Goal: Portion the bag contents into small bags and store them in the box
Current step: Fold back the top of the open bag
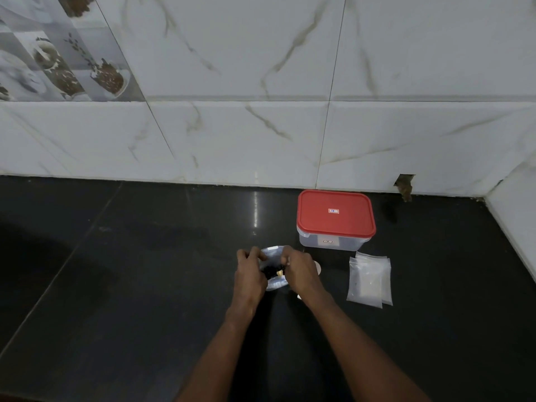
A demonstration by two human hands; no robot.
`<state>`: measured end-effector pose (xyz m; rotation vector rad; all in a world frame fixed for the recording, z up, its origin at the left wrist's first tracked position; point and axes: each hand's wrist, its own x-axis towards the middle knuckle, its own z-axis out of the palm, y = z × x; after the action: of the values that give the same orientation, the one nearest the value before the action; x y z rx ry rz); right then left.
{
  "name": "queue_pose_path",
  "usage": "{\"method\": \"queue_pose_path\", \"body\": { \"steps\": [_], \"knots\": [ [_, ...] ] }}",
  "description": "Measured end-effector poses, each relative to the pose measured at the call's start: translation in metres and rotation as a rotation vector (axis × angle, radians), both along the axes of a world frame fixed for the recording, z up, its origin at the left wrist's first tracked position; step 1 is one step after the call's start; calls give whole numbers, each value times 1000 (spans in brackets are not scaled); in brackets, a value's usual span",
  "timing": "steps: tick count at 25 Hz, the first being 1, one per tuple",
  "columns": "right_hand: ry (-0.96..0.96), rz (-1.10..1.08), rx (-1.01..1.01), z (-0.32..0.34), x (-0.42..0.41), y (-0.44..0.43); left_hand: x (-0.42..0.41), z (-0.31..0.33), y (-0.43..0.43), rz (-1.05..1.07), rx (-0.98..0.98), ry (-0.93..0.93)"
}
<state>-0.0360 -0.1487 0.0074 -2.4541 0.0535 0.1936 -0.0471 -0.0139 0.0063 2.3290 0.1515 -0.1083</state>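
I see both hands, left point(250, 271) and right point(300, 271), pinching the bag point(274, 281) over the bench point(145, 285); the red-lidded box point(336, 220) sits closed beside the small bags point(369, 281).

The dark, glossy tabletop point(145, 285) is carrying just a few things in front of me.
A clear box point(336, 219) with its red lid on is sitting near the tiled wall, and the small bags point(368, 281) are lying flat in an overlapping stack just in front of it, to the right. A white round object point(318, 268) is peeking out from behind my right fingers point(290, 258). I am pinching the bag point(275, 284) with them and my left fingers point(248, 256); whether it is touching the tabletop, I cannot tell.
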Motion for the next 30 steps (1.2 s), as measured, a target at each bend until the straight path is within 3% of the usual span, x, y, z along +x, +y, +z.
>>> {"method": "queue_pose_path", "body": {
  "steps": [4,8,12,16,20,23,27,30],
  "knots": [
    [30,-46,88,0,2,-7,3,-1,2,157,-82,-5],
    [57,-109,148,-5,2,-9,11,-6,10,354,-296,155],
    [60,-170,252,-15,2,-6,11,-10,5,418,-406,172],
    [22,-116,231,-15,1,-9,10,-7,6,253,-277,167],
    [-36,84,99,-9,2,-14,3,-8,8,-32,-129,-179],
    [-32,166,-74,-10,4,-9,-1,-16,5,-26,-21,-72],
    [75,171,-110,-7,8,-10,1,-18,5,16,175,29],
    [147,176,-141,-5,8,-11,2,-19,5,41,188,22]
  ]
}}
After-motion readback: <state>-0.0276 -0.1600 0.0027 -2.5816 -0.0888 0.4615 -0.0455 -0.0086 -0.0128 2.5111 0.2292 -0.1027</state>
